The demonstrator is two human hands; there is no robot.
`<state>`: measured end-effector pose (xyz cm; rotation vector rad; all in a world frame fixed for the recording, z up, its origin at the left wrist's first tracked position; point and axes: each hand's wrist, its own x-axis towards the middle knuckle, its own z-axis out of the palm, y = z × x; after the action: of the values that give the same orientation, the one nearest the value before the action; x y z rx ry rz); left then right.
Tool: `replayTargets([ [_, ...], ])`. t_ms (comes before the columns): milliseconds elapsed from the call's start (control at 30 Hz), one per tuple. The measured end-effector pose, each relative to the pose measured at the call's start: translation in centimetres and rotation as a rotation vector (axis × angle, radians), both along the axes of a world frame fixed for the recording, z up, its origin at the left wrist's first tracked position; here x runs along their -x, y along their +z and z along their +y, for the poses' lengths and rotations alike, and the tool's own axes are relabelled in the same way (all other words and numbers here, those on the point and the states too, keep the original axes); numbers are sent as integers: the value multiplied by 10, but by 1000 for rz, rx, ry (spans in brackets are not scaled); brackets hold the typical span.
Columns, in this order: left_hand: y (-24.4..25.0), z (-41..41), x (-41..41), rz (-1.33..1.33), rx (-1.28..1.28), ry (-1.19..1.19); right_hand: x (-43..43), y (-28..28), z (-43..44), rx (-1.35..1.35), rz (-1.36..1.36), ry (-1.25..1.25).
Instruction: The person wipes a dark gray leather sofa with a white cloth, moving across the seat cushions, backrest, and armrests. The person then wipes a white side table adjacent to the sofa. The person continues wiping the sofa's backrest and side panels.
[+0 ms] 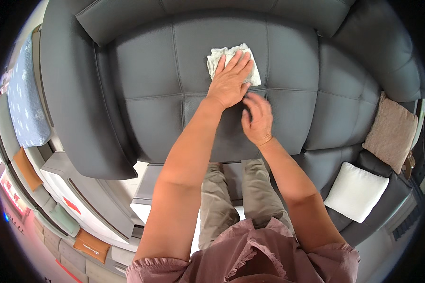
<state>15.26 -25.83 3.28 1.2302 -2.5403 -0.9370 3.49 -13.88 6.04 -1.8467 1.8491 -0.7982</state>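
A crumpled white cloth lies on the dark grey leather sofa seat. My left hand is palm down over it, holding it against the seat with fingers spread and the thumb off its lower edge. Part of the cloth is hidden under that hand. Just below and to the right, my right hand hovers over the same seat with nothing in it. Its fingers are loosely bent, apart and slightly blurred, close to my left thumb. Stitched seams cross the seat around both hands.
A padded sofa armrest bounds the left side, and the backrest runs along the top. On the right section rest a white cushion and a brown cushion. A grey-and-white cabinet stands lower left; several other sofas lie beyond.
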Motion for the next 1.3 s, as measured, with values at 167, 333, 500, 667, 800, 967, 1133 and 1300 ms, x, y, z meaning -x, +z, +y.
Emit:
replayTargets([
  [167,12,31,-28,507,-125,340,0,-5,-42,115,81,-32],
  [333,0,70,-63,-71,116,472,-33,-19,-66,-116,270,168],
  [500,-13,58,-69,-310,126,446,-19,-39,-85,-96,425,173],
  [667,-28,41,-74,-334,139,492,35,-56,-125,-49,479,76],
  [800,-32,42,-76,-358,138,484,37,-55,-111,-118,419,60],
  [967,-27,46,-77,-379,148,469,41,-49,-52,-172,342,19],
  [1133,-16,78,-88,-364,128,467,56,-41,27,-299,359,93],
  [1300,-6,113,-108,-419,51,471,55,-36,58,-271,377,87],
])
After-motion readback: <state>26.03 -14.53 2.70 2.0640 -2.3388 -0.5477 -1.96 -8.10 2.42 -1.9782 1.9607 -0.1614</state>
